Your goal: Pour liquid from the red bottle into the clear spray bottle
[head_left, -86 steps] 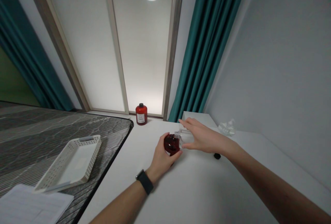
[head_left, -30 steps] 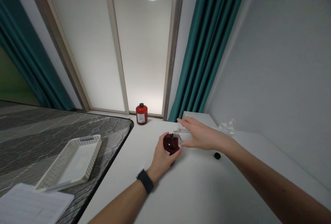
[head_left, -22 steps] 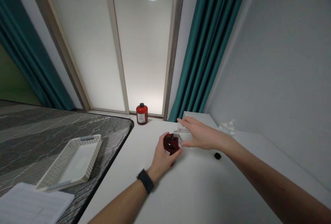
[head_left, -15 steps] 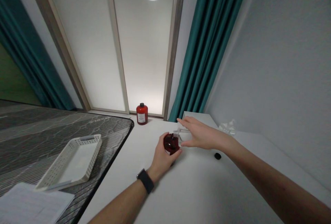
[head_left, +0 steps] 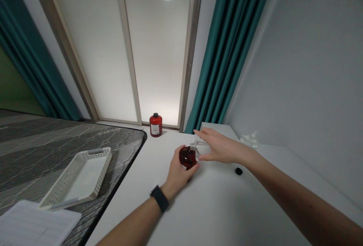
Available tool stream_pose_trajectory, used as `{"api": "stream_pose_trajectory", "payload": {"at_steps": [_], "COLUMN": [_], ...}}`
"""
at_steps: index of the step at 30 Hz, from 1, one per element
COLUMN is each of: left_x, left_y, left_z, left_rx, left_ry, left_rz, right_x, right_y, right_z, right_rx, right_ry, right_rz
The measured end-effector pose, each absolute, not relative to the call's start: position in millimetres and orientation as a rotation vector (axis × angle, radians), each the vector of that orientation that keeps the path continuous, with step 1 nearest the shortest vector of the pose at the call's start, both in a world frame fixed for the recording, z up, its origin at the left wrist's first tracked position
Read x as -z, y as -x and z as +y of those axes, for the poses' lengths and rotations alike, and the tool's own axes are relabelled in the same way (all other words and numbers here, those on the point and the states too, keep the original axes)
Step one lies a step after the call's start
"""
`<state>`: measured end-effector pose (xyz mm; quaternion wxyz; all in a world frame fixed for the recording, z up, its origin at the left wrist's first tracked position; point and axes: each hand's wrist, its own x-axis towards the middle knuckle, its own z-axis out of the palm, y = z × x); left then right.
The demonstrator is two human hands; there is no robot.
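My left hand is wrapped round a dark red bottle with a pale label, on or just above the white table. In my right hand is a clear bottle, gripped between thumb and fingers and tipped sideways. Its neck meets the top of the red bottle, whose mouth I cannot make out. A small black cap lies on the table below my right wrist.
A second red bottle with a black cap stands at the table's back edge. A white box and crumpled clear plastic sit behind my right hand. On the left, a white basket and papers rest on a grey mat.
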<state>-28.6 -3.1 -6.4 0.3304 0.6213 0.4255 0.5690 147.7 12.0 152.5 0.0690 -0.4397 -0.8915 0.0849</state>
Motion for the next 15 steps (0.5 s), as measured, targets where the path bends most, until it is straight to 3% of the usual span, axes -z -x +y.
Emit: {"api": "stream_pose_trajectory", "payload": {"at_steps": [15], "left_x": [9.5], "left_y": [29.4], "left_z": [-1.7], "left_rx": [-1.486], "left_ry": [-1.616], "left_rz": [1.094], "right_x": [-155.6], "right_y": [-143.5], "right_z": [11.0], "right_rx": [-0.248], "right_ry": [1.347], "right_rz": [-2.702]}}
